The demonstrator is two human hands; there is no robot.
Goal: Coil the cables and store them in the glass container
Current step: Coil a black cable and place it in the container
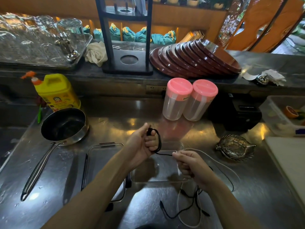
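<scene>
Glass container (165, 176) bare inside, left hand (142, 144) and right hand (189, 164) grip black cable (159, 141) above it

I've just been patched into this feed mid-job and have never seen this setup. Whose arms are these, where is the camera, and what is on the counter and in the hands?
There is no machine: a person wears one camera on the head, looking down at their own arms. The left hand grips a black cable looped round its fingers. The right hand pinches the same cable's free run. Under the hands sits the open glass container on a steel counter; its lid lies to the left. A loose white cable trails at right. A saucepan and two pink-lidded jars stand behind.
</scene>
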